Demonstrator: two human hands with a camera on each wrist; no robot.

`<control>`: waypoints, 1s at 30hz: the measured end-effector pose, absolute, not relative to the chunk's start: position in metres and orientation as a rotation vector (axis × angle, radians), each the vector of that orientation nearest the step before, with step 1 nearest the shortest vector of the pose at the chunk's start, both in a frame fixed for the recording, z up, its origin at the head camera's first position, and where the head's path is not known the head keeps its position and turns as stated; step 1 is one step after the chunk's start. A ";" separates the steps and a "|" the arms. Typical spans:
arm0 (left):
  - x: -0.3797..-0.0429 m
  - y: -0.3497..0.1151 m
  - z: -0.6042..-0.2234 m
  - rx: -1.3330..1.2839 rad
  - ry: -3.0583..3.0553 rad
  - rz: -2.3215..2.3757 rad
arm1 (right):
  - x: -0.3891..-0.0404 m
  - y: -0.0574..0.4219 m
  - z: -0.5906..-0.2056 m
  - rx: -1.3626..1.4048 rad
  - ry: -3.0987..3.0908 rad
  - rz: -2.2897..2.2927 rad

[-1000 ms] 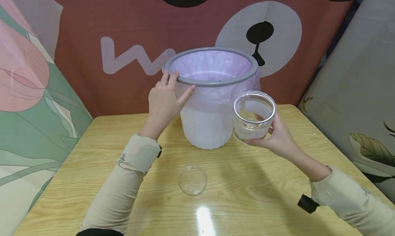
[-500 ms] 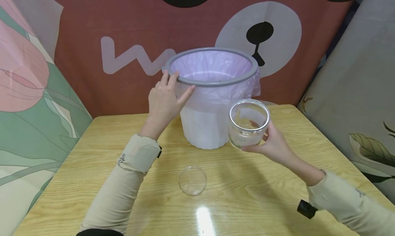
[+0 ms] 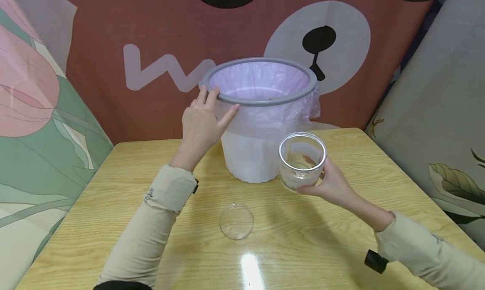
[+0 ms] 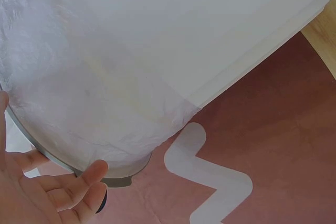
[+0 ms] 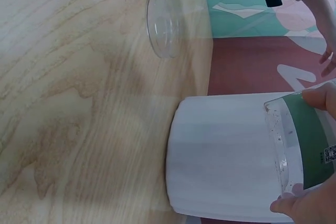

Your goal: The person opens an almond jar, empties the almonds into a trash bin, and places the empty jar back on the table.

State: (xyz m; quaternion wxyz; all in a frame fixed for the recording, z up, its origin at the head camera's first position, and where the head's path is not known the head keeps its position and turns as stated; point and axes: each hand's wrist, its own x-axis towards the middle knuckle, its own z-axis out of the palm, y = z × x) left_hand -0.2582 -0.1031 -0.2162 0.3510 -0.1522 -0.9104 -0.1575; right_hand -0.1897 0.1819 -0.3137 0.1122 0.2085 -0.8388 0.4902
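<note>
A clear glass jar (image 3: 301, 161) with a silvery-looking rim is gripped by my right hand (image 3: 331, 182), just in front of the trash can. Some residue shows inside the jar. The right wrist view shows a green label (image 5: 310, 137) on it. The white trash can (image 3: 250, 155) has a grey rim ring and a pale purple liner bag (image 3: 261, 79). My left hand (image 3: 201, 123) holds the can's rim at its left front, fingers over the ring and thumb just below it outside. A clear round lid (image 3: 236, 222) lies on the table nearer to me.
All this stands on a light wood-grain table (image 3: 303, 248). A reddish-brown printed cloth (image 3: 159, 25) hangs right behind the trash can, with patterned cloths (image 3: 30, 155) at the left and right sides. The liner's loose edge (image 3: 314, 102) hangs out at the can's right.
My right hand has lowered the jar and brought it slightly left and toward me, past the can's front right. The left hand, the trash can and the lid have stayed in place.
</note>
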 end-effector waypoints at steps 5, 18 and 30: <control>-0.257 -0.103 -0.216 -0.389 -2.370 -0.409 | -0.188 0.181 -0.317 0.615 -2.493 1.457; -0.258 -0.103 -0.216 -0.395 -2.352 -0.404 | -0.188 0.180 -0.326 0.629 -2.497 1.540; -0.257 -0.104 -0.216 -0.391 -2.354 -0.399 | -0.185 0.177 -0.336 0.601 -2.528 1.598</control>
